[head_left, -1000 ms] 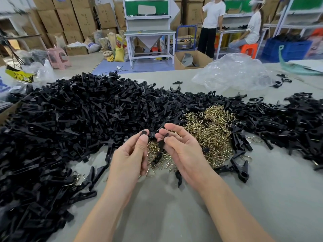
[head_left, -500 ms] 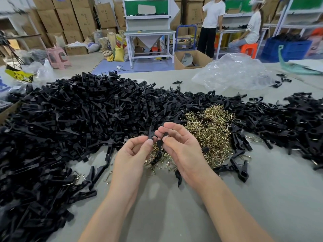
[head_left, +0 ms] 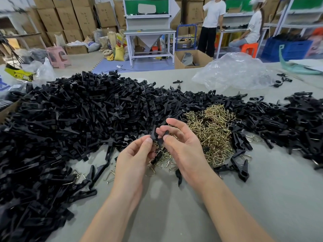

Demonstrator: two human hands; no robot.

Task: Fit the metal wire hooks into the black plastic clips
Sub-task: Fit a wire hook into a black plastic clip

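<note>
A black plastic clip (head_left: pixel 157 137) is held upright between both hands above the grey table. My left hand (head_left: pixel 134 158) pinches its upper part with thumb and fingers. My right hand (head_left: pixel 183 145) pinches a second black piece (head_left: pixel 165 133) against it, with the other fingers spread. Just behind my right hand lies a heap of brass-coloured wire hooks (head_left: pixel 211 130). A large pile of black clips (head_left: pixel 78 123) covers the table's left and back. I cannot tell if a wire hook sits in the held clip.
More black clips (head_left: pixel 293 123) lie at the right, and assembled clips (head_left: pixel 241 166) rest beside my right wrist. Loose hooks (head_left: pixel 111 175) are scattered near my left hand. A crumpled clear plastic bag (head_left: pixel 234 72) sits at the back right. Two people stand and sit at benches beyond.
My hands have drawn closer together. The clip piece in my left hand has moved right and now meets the piece in my right hand.
</note>
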